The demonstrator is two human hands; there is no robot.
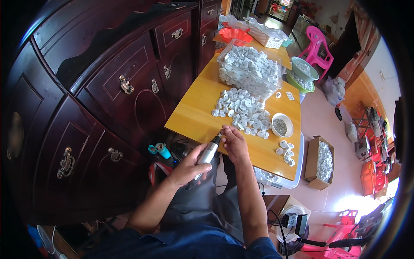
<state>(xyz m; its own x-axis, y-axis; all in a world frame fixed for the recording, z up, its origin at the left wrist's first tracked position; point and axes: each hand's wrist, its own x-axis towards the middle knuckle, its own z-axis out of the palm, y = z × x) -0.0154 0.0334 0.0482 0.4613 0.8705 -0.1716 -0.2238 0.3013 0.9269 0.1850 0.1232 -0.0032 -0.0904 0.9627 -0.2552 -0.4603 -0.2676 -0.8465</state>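
Observation:
My left hand point(186, 169) is wrapped round a silver electric screwdriver point(209, 152), which tilts up toward the table's near edge. At its black tip, the fingers of my right hand point(235, 146) are pinched together; whatever small thing they hold is too hidden to make out. Just beyond lies a loose pile of small white plastic parts point(243, 110) on the yellow wooden table point(194, 108). Right of the pile stands a white bowl point(290, 121) with many small metal screws point(279, 127) in it. A smaller group of white parts point(284, 152) lies nearer the table's right edge.
A clear bin point(250, 73) heaped with white parts stands at the table's far side. Dark wooden cabinets point(120, 86) rise on the left. On the floor to the right are a cardboard box point(317, 181) of white parts, stacked basins point(306, 71) and a pink chair point(318, 49).

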